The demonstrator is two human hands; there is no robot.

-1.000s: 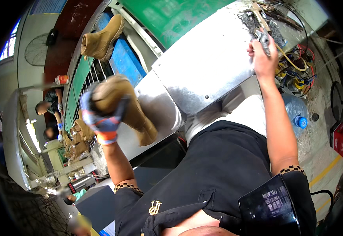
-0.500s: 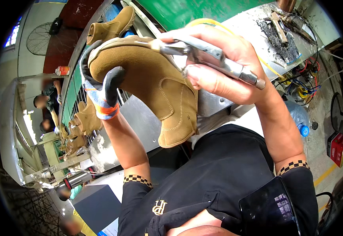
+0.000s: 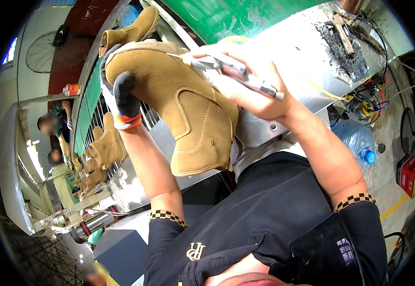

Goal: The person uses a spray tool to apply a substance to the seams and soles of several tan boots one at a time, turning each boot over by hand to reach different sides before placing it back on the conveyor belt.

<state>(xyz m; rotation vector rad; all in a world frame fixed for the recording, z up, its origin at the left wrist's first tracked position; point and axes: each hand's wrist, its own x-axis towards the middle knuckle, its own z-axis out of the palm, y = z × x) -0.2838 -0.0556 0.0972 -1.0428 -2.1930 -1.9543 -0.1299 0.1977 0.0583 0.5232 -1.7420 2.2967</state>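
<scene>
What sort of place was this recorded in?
Likely a footwear workshop or factory: a metal hand tool is held near a tan boot, more tan boots are gathered at left, and co-workers appear beyond.

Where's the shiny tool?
In the head view, the shiny tool is in the upper middle, held in the right hand, with its tip by the sole of the held boot.
</scene>
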